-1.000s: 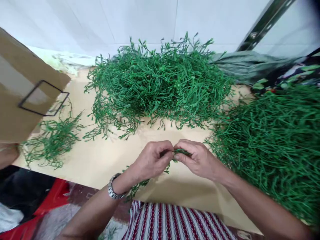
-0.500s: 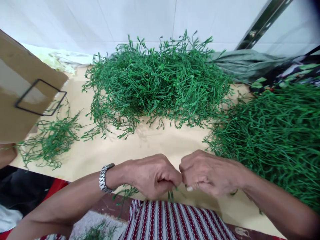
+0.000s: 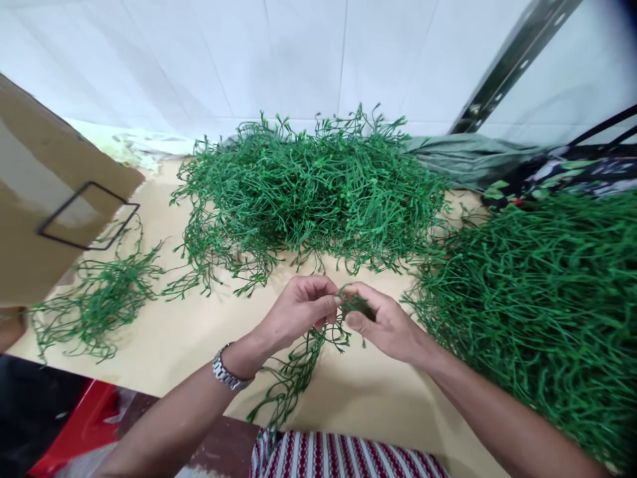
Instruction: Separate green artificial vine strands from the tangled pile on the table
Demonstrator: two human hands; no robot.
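Note:
My left hand [image 3: 306, 307], with a metal-band watch [image 3: 227, 369] at the wrist, pinches a small bunch of thin green artificial stems [image 3: 298, 373] between thumb and fingers. The bunch hangs down below that hand, its tips spread toward the table's front edge. Close against it, my right hand [image 3: 381, 322] curls its fingers around the upper ends of the stems, thumb a little apart from the index finger. Its grip is partly hidden. Behind both hands lies a large heap of the same green stems [image 3: 308, 192].
Another dense pile of stems [image 3: 537, 299] covers the right side, and a smaller clump [image 3: 99, 299] lies at left by a cardboard box [image 3: 54, 199]. Green cloth [image 3: 472, 159] and a metal post [image 3: 502, 73] stand at the back. A red stool [image 3: 84, 431] is at lower left.
Both hands have risen from near my lap to over the table and turned from fists to a pinching hold. The hanging bunch now shows clearly. The view has tilted up slightly.

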